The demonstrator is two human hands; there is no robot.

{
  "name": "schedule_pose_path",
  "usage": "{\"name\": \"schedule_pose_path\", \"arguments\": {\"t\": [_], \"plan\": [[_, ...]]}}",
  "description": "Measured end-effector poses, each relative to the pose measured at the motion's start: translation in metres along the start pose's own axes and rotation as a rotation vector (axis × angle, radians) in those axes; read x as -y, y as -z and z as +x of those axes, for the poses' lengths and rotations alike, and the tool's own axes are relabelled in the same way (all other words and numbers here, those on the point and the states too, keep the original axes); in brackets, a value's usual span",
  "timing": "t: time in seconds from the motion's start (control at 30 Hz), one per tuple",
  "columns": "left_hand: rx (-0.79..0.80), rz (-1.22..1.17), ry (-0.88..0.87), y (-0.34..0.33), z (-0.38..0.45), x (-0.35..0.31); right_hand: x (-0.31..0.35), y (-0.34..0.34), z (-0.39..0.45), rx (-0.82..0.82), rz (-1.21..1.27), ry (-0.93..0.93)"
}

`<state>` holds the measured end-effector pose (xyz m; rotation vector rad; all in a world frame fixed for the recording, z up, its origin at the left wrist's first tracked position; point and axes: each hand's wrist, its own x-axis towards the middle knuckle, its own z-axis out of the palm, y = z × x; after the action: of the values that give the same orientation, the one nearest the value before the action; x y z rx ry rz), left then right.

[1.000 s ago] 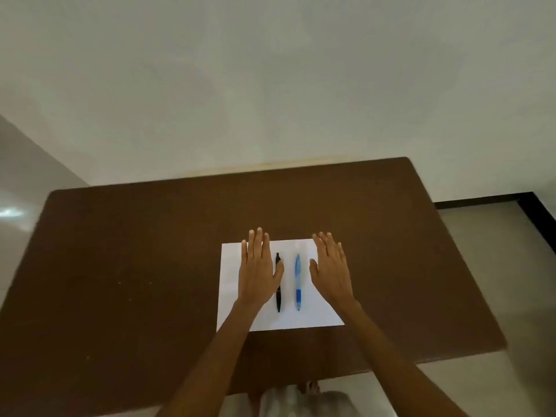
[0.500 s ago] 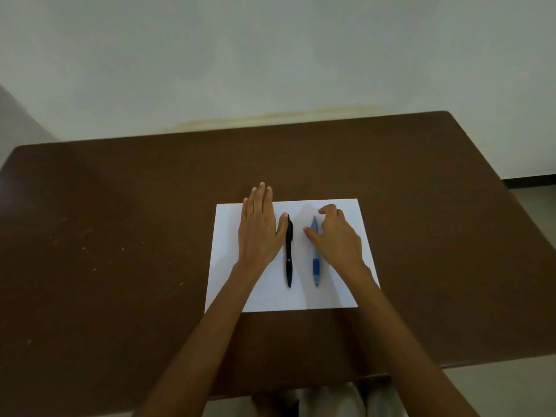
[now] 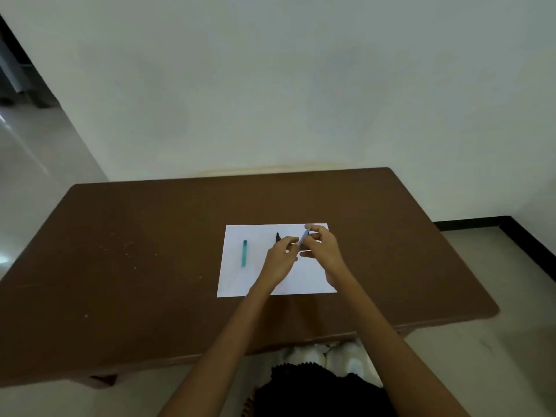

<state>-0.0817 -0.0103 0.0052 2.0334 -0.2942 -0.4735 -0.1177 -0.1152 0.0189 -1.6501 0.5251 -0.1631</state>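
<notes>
Pinched between both hands, the blue pen (image 3: 304, 238) hung tilted just above the paper (image 3: 240, 284), a little right of the frame's centre. Our right hand (image 3: 323, 251) had thumb and fingers curled round its upper end, and our left hand (image 3: 281, 260) closed its fingertips on the lower end, though little of the barrel showed between them.

We judged it a light, stiff plastic thing, smooth enough to twist in the fingers. The sound hold was one pinch at each end, close to any joint, so a pull or turn stayed straight. Small parts could spring loose, so we wanted them kept over the sheet.

Just left of our left hand, the black pen (image 3: 277, 236) lay on the paper, only its far tip showing past the knuckles. Further left, well apart from both hands, a short teal piece (image 3: 244, 253) lay lengthwise on the sheet. We could not tell whether it was a cap or a barrel section. The paper sat on the brown table (image 3: 150, 251), which filled the middle of the frame.
</notes>
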Motion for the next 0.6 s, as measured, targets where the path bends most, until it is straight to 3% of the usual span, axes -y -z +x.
{"name": "schedule_pose_path", "arguments": {"t": [0.27, 0.47, 0.6], "plan": [[-0.012, -0.075, -0.061, -0.014, -0.031, -0.015, 0.008, 0.019, -0.030, -0.030, 0.182, -0.074], [-0.014, -0.282, 0.154, -0.021, -0.014, 0.000, 0.001, 0.025, 0.006, -0.062, 0.203, -0.084], [-0.066, -0.471, 0.170, -0.022, -0.004, 0.014, -0.016, 0.028, 0.039, -0.100, -0.022, -0.015]]}}
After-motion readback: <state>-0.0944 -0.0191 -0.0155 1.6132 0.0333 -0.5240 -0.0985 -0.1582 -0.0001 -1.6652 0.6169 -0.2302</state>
